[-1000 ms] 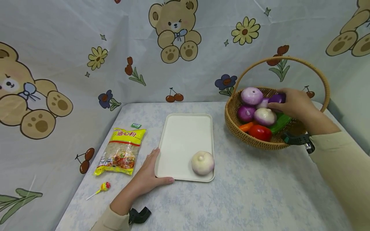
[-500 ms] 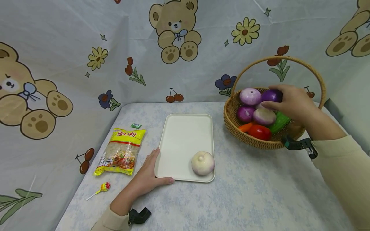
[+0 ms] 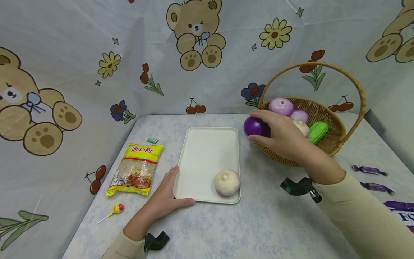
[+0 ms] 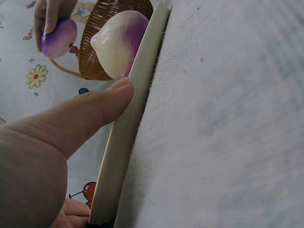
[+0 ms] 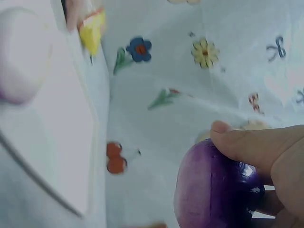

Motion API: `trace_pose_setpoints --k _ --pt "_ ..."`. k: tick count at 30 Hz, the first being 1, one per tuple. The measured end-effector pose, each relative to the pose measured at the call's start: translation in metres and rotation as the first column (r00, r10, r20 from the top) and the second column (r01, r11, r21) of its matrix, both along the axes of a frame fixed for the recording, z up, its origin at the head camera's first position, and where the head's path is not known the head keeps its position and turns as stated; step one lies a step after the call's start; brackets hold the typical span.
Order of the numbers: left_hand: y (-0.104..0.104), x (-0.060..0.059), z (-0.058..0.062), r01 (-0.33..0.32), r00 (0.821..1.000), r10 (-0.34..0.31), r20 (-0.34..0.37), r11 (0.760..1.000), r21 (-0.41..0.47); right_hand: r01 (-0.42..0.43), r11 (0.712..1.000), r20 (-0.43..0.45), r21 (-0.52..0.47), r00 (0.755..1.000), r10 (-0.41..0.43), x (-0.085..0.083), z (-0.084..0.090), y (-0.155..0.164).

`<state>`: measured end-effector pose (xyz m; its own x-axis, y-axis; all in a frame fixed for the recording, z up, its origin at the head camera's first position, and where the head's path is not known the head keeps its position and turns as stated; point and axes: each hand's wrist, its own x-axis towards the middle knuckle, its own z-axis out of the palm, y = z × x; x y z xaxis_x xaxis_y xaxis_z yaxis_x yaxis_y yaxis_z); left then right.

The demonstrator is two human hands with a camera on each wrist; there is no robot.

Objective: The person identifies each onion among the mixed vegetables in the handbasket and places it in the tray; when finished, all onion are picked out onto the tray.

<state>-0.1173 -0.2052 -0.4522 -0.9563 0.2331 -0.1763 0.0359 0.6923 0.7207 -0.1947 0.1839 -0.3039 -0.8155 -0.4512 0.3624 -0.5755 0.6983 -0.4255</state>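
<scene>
My right hand [image 3: 281, 135] grips a dark purple onion [image 3: 254, 126] in the air just left of the wicker basket [image 3: 330, 145], past the tray's far right corner. The right wrist view shows the same purple onion [image 5: 213, 192] under my thumb and fingers. A cream tray [image 3: 203, 158] lies in the middle of the table with one pale onion [image 3: 227, 182] at its near right corner. My left hand [image 3: 166, 198] rests at the tray's near left corner, thumb along the near rim [image 4: 128, 118]. The basket holds pale purple onions [image 3: 281, 106] and a green vegetable [image 3: 318, 131].
A yellow noodle packet [image 3: 137, 169] and a lollipop [image 3: 113, 212] lie left of the tray. Purple wrapped sweets [image 3: 368, 169] and a purple packet [image 3: 401, 208] lie at the right edge. A bear-print cloth hangs behind the table.
My right hand has lifted the dark purple onion out of the basket and carried it left over the rim towards the tray. The left hand and the tray have stayed put.
</scene>
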Motion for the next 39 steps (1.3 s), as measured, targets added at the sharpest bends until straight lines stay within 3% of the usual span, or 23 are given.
trace_pose_setpoints --k 4,8,20,28,39 --pt "0.000 0.000 0.000 0.000 1.000 0.000 -0.004 1.000 -0.004 -0.112 0.993 0.009 -0.029 0.994 0.113 0.003 -0.018 -0.028" --pt "0.001 -0.001 0.000 -0.001 1.000 0.000 -0.009 1.000 -0.021 -0.160 0.986 0.057 -0.035 0.985 0.162 0.005 -0.040 -0.049" --pt "0.002 0.000 0.001 0.005 1.000 -0.005 -0.003 0.999 -0.041 -0.101 0.993 0.184 -0.066 0.977 0.112 -0.012 -0.099 -0.070" --pt "0.001 -0.001 0.003 0.008 1.000 -0.009 -0.012 0.999 -0.039 -0.073 0.995 0.223 -0.062 0.971 0.085 -0.014 -0.108 -0.072" --pt "0.000 0.000 0.001 0.011 1.000 -0.011 -0.006 0.999 -0.038 -0.079 0.993 0.212 -0.092 0.972 0.097 -0.008 -0.099 -0.070"
